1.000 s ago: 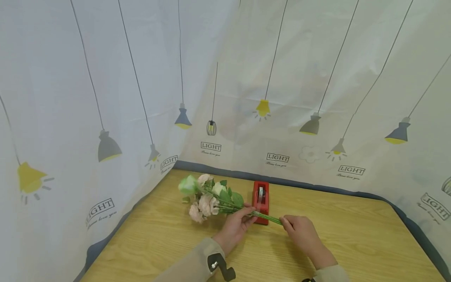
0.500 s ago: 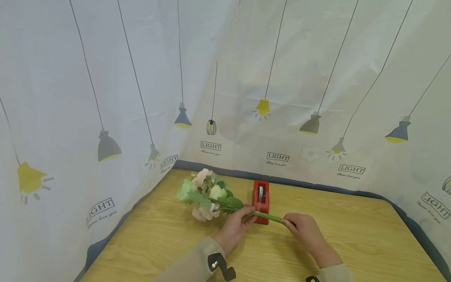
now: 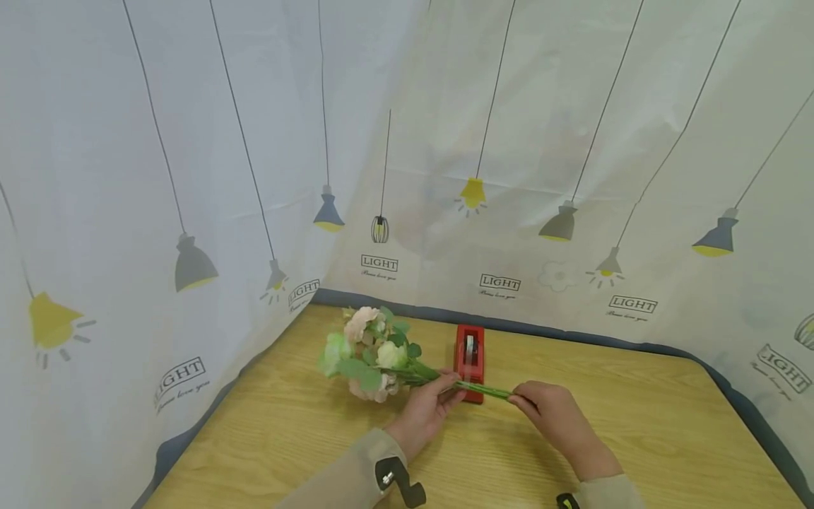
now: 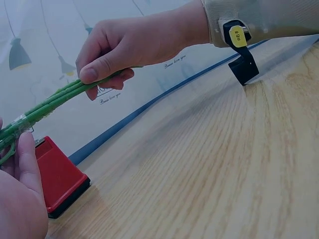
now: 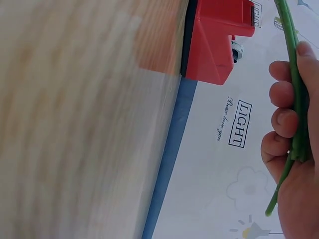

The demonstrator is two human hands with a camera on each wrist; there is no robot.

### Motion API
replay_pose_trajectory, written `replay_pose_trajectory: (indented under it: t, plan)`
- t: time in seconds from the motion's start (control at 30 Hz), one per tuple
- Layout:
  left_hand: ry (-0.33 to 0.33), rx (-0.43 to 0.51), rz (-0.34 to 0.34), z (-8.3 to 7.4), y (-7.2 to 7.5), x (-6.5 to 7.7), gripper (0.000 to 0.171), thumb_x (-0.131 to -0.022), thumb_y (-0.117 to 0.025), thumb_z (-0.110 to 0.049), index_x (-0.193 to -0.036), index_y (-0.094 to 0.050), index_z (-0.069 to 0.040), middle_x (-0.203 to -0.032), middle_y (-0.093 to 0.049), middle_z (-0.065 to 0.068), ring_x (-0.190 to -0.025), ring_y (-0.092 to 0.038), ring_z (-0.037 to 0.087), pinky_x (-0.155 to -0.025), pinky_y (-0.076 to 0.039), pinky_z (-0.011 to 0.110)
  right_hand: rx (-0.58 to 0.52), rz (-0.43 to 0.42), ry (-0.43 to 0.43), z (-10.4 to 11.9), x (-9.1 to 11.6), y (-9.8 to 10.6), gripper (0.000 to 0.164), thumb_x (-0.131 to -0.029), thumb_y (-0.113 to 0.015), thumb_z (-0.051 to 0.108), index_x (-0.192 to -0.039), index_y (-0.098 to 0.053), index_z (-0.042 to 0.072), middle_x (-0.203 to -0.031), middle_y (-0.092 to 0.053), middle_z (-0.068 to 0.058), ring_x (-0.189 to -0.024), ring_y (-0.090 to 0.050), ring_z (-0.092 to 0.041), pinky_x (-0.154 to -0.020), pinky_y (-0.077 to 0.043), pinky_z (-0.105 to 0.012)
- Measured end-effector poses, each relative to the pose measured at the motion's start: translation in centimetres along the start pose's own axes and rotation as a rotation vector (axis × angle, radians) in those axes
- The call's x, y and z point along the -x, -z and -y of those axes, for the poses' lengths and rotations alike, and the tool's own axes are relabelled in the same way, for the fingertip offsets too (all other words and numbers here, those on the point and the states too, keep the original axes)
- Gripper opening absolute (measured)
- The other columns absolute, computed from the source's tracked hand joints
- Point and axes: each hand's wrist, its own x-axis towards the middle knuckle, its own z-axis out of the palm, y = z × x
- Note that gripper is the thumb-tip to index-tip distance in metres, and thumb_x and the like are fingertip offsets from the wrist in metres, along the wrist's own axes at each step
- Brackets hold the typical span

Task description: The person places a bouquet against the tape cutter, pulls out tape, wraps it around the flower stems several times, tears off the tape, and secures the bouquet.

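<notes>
A bouquet (image 3: 369, 353) of pink, white and pale green flowers lies sideways in the air over the table, blooms to the left. My left hand (image 3: 425, 410) holds its green stems just below the leaves. Clear tape (image 4: 21, 123) wraps the stems beside the left fingertips. Farther down, my right hand (image 3: 552, 417) grips the stem ends (image 4: 65, 97) between thumb and curled fingers; in the right wrist view one thin stem (image 5: 279, 189) pokes out below that hand (image 5: 299, 109). Right behind the stems stands a red tape dispenser (image 3: 470, 353), its front partly covered by the left hand.
The wooden table (image 3: 636, 410) reaches back to a pale curtain (image 3: 572, 127) printed with hanging lamps, with a dark blue band (image 3: 540, 329) along the table's far edge. A black wrist mount (image 3: 399, 481) sticks out from the left sleeve.
The blooms have turned about the stems, pink ones rising at the back and a green leaf coming forward. My right hand has shifted slightly right and up; the left hand stays in place.
</notes>
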Motion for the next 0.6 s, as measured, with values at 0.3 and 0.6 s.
replay_pose_trajectory:
  t: [0.3, 0.6]
  plan:
    - [-0.004, -0.018, -0.057, 0.6, 0.0, -0.1, 0.008, -0.089, -0.071, -0.004, -0.095, -0.066, -0.005, -0.096, -0.07, 0.005, -0.088, -0.07, 0.017, -0.086, -0.061, 0.028, -0.065, 0.322, -0.266, 0.6, -0.8, 1.0, 0.015, -0.096, -0.064, 0.032, -0.084, -0.07, 0.024, -0.065, -0.057, 0.011, -0.053, -0.04, -0.003, -0.051, -0.036, -0.021]
    - [-0.014, -0.031, -0.058, 0.9, 0.3, -0.1, 0.007, -0.087, -0.071, -0.001, -0.09, -0.067, -0.007, -0.091, -0.071, 0.004, -0.086, -0.07, 0.015, -0.087, -0.06, 0.029, -0.124, 0.349, -0.409, 2.9, -3.2, 0.3, 0.012, -0.094, -0.067, 0.033, -0.092, -0.074, 0.024, -0.084, -0.07, 0.011, -0.075, -0.06, -0.005, -0.069, -0.053, -0.031]
